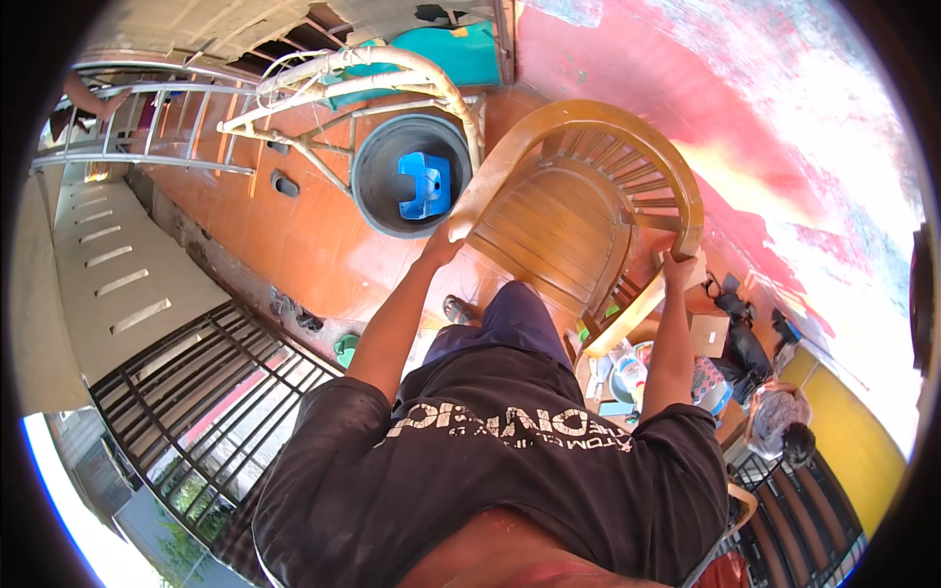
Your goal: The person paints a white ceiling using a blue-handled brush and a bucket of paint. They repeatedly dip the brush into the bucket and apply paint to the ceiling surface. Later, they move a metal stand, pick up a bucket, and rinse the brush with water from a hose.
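In front of me is a brown wooden armchair (551,230) with a slatted, curved back and a wide seat. Its rounded top rail sweeps round into the two arms. My left hand (443,247) is closed round the end of the left arm. On the opposite side, my right hand (677,269) grips the right arm. The fingers of both hands are partly hidden by the wood. I cannot tell whether the chair's legs touch the floor.
Left of the chair stands a dark round tub (377,201) with a blue plastic stool (424,186) in it. A pale bamboo frame (392,73) and a metal ladder (147,157) are beyond. Clutter and a seated person (779,416) are at right. A black railing (201,421) runs lower left.
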{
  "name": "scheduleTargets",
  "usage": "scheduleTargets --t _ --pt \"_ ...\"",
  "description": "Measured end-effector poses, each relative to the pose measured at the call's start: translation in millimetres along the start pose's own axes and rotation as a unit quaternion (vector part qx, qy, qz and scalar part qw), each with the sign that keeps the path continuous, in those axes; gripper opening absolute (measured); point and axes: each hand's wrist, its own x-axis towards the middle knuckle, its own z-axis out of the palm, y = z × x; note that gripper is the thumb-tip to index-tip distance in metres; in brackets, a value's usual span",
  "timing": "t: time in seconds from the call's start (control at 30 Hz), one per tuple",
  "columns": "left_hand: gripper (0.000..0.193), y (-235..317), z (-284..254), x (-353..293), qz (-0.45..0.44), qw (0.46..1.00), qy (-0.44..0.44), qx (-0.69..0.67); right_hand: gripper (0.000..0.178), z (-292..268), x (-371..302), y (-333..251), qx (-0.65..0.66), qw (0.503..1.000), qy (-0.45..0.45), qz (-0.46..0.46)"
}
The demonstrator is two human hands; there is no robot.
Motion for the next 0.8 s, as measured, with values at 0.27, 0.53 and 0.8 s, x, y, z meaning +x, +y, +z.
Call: scheduleTargets --t 0.27,0.53,0.8 --pt "0.046 8 -36 -77 -0.017 0.983 0.116 -0.139 0.082 27 -7 -164 -0.006 0.941 0.242 -0.236" --pt "0.039 -190 16 -257 -0.256 0.928 0.243 -0.118 0.077 130 -135 -536 0.241 0.744 -0.247 -0.572" --pt "0.026 -323 127 -408 -0.436 0.675 0.382 -0.456 0.033 170 -198 -591 0.161 0.815 -0.253 -0.495"
